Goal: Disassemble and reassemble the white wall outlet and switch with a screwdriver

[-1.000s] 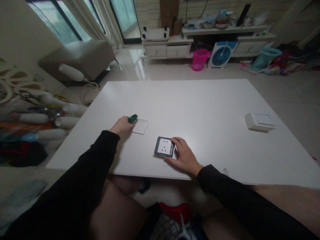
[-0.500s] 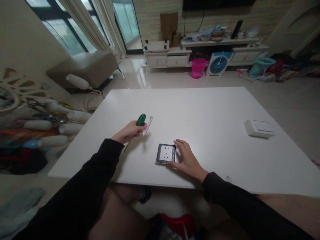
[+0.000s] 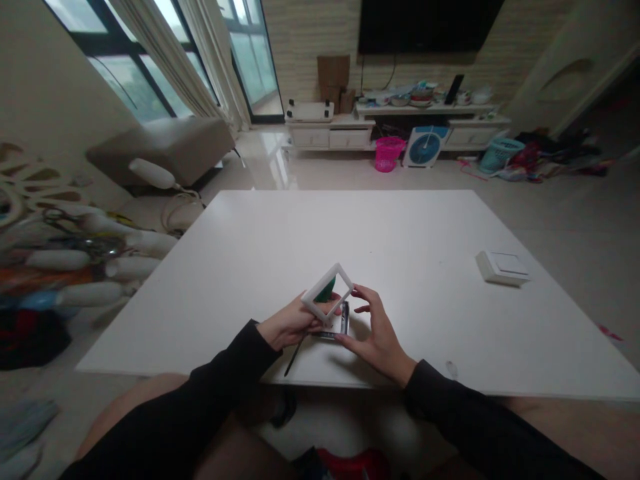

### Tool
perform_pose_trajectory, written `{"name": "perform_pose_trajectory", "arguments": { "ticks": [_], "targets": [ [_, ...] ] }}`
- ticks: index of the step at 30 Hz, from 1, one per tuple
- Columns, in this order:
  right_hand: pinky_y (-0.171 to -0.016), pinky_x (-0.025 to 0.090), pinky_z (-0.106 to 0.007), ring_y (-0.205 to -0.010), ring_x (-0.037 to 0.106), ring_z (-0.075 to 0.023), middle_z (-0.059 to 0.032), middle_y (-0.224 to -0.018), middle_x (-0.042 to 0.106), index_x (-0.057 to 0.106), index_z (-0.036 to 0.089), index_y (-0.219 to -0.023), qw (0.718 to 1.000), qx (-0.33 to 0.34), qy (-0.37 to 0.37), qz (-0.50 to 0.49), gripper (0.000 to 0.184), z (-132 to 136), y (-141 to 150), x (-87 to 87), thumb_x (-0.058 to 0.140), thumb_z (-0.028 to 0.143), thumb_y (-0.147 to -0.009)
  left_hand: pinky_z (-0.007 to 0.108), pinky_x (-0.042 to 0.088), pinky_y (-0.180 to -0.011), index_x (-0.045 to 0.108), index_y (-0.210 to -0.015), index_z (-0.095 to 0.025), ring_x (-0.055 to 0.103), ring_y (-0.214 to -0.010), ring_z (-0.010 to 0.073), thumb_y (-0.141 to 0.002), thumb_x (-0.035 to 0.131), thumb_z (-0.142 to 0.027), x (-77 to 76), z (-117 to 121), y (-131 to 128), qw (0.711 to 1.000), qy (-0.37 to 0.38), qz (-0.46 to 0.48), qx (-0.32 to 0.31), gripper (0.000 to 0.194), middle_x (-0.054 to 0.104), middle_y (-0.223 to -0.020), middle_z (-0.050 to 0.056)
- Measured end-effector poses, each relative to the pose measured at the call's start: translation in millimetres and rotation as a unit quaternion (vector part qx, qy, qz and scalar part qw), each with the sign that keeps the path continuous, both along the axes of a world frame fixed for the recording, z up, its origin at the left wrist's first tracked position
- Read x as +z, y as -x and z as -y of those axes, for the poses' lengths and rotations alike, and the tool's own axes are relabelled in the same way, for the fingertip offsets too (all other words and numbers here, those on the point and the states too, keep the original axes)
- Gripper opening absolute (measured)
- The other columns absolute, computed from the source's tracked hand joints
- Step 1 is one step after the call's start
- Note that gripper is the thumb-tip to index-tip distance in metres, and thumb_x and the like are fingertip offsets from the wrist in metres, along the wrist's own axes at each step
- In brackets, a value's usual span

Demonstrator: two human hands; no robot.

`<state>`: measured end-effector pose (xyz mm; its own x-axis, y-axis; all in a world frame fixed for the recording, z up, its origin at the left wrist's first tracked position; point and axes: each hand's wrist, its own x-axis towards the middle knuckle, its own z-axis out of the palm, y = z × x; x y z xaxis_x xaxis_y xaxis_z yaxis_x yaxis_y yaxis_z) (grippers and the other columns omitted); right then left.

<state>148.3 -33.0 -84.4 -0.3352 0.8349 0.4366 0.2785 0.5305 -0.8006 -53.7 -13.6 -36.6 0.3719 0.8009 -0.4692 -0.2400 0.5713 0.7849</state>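
My left hand (image 3: pixel 295 321) is closed on a screwdriver with a green handle (image 3: pixel 327 289), its dark shaft (image 3: pixel 294 359) pointing down toward the table's front edge. The same hand holds a white square cover frame (image 3: pixel 316 285), tilted above a wall socket (image 3: pixel 345 325) on the table. Frame and left hand hide much of the socket's face. Around the socket's right side curves my right hand (image 3: pixel 375 330), thumb at its lower right corner. The right forefinger is beside the frame's right corner; whether they touch I cannot tell.
Toward the right of the white table (image 3: pixel 410 233) sits a white switch on a box (image 3: pixel 503 268). A small clear piece (image 3: pixel 451 369) lies near the front edge. Left of the table stands a rack with white padded arms (image 3: pixel 135 268).
My left hand has brought the screwdriver and white frame right and nearer, over the socket. My right hand stays at the socket's right side. The head view has tilted up slightly.
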Motion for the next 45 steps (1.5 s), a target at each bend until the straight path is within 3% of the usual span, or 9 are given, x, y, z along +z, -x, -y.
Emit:
{"name": "perform_pose_trajectory", "arguments": {
  "ticks": [7, 12, 16, 19, 22, 26, 33, 40, 45],
  "targets": [
    [-0.089, 0.062, -0.050, -0.127, 0.058, -0.0361, -0.0165, -0.142, 0.051, 0.032, 0.031, -0.157, 1.000, -0.018, -0.023, 0.006, 0.094, 9.8, 1.3, 6.1, 0.087, 0.040, -0.081, 0.018, 0.015, -0.042, 0.067, -0.094, -0.014, 0.034, -0.043, 0.0009, -0.058, 0.097, -0.037, -6.6, 22.5, -25.7, 0.999, 0.046, 0.012, 0.006, 0.053, 0.062, -0.070, -0.002],
    [-0.092, 0.061, -0.053, -0.124, 0.059, -0.0361, -0.0163, -0.140, 0.054, 0.036, 0.030, -0.156, 0.999, -0.014, -0.040, 0.014, 0.091, 10.1, 3.9, 9.9, 0.087, 0.037, -0.080, 0.018, 0.024, -0.045, 0.070, -0.093, -0.013, 0.045, -0.051, 0.0049, -0.061, 0.095, -0.040, -8.7, 28.8, -34.2, 1.000, 0.017, -0.005, 0.017, 0.049, 0.066, -0.076, 0.002],
    [-0.091, 0.060, -0.054, -0.123, 0.059, -0.0364, -0.0155, -0.139, 0.055, 0.039, 0.030, -0.155, 0.998, -0.039, -0.051, 0.015, 0.087, 5.9, -4.3, 11.3, 0.083, 0.030, -0.080, 0.019, 0.031, -0.048, 0.068, -0.088, -0.014, 0.051, -0.054, 0.0089, -0.067, 0.091, -0.038, 4.9, 18.4, -21.8, 0.993, -0.064, -0.090, 0.043, 0.040, 0.065, -0.072, 0.002],
    [-0.093, 0.059, -0.054, -0.125, 0.057, -0.0363, -0.0150, -0.140, 0.055, 0.039, 0.031, -0.155, 0.997, -0.056, -0.055, 0.024, 0.087, 1.0, -13.0, 10.5, 0.082, 0.027, -0.079, 0.019, 0.027, -0.045, 0.064, -0.081, -0.016, 0.043, -0.047, 0.0067, -0.067, 0.088, -0.035, 20.0, 6.1, -4.9, 0.981, -0.087, -0.143, 0.094, 0.034, 0.056, -0.061, -0.004],
    [-0.091, 0.059, -0.053, -0.123, 0.057, -0.0354, -0.0149, -0.138, 0.054, 0.039, 0.030, -0.155, 0.996, -0.073, -0.046, 0.032, 0.087, -2.1, -18.3, 8.0, 0.082, 0.027, -0.080, 0.021, 0.016, -0.041, 0.067, -0.084, -0.015, 0.029, -0.040, 0.0039, -0.075, 0.081, -0.039, 29.4, -0.1, 6.3, 0.984, -0.078, -0.139, 0.074, 0.030, 0.047, -0.056, -0.007],
    [-0.087, 0.060, -0.051, -0.117, 0.060, -0.0341, -0.0146, -0.134, 0.055, 0.038, 0.029, -0.154, 0.996, -0.080, -0.031, 0.037, 0.085, -1.8, -18.5, 5.6, 0.081, 0.028, -0.081, 0.021, 0.015, -0.042, 0.069, -0.097, -0.015, 0.026, -0.041, 0.0049, -0.074, 0.085, -0.045, 28.2, 4.3, 3.4, 0.988, -0.068, -0.136, 0.023, 0.041, 0.040, -0.053, -0.010],
    [-0.087, 0.060, -0.050, -0.111, 0.061, -0.0319, -0.0136, -0.131, 0.055, 0.039, 0.029, -0.152, 0.996, -0.080, -0.015, 0.032, 0.080, -0.5, -16.4, 8.0, 0.081, 0.033, -0.084, 0.023, 0.019, -0.046, 0.064, -0.074, -0.015, 0.031, -0.046, 0.0063, -0.064, 0.093, -0.045, 20.1, 13.5, -10.0, 0.981, -0.079, -0.174, -0.013, 0.043, 0.043, -0.052, -0.007],
    [-0.086, 0.058, -0.044, -0.107, 0.063, -0.0268, -0.0097, -0.120, 0.062, 0.053, 0.026, -0.143, 0.998, -0.043, 0.034, -0.017, 0.042, 3.0, -23.5, 9.1, 0.059, 0.035, -0.102, 0.021, 0.017, -0.043, 0.060, -0.087, -0.018, 0.028, -0.041, 0.0042, -0.066, 0.093, -0.049, 18.5, 5.4, -4.3, 0.981, -0.090, -0.132, 0.109, 0.050, 0.043, -0.053, -0.011],
    [-0.077, 0.055, -0.039, -0.089, 0.066, -0.0222, -0.0038, -0.098, 0.069, 0.065, 0.028, -0.120, 0.998, -0.060, -0.009, -0.018, 0.025, -4.6, -31.8, 12.0, 0.054, 0.018, -0.100, 0.019, 0.015, -0.045, 0.061, -0.088, -0.016, 0.025, -0.042, 0.0036, -0.071, 0.090, -0.048, 22.0, -2.5, 9.3, 0.990, -0.061, -0.118, 0.043, 0.046, 0.038, -0.047, -0.011]
  ]
}}
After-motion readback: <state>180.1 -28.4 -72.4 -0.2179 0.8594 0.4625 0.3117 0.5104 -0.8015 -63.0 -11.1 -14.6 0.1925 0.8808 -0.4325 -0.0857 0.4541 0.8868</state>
